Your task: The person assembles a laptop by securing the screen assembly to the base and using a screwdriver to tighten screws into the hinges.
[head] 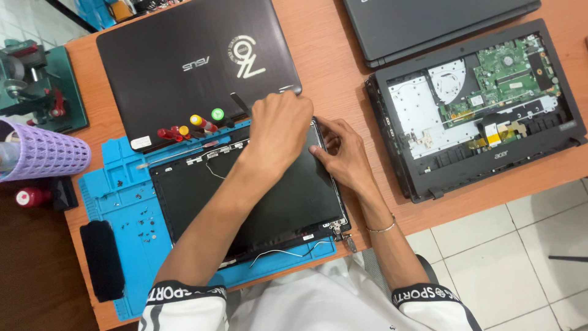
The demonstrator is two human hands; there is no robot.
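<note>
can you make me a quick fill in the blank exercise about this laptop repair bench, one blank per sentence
1. The laptop screen panel that both hands work on lies on a ____ repair mat.
2. The opened laptop base with its green circuit board showing lies to the person's ____.
3. The right hand has a thin ____ at its wrist.
4. The left hand rests at the panel's far edge, near the row of ____ with coloured handles.

Missing words: blue; right; bracelet; screwdrivers

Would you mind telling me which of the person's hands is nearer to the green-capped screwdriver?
Left. The left hand is closed just right of the green-capped screwdriver, while the right hand rests farther right, at the edge of the laptop screen panel.
</note>
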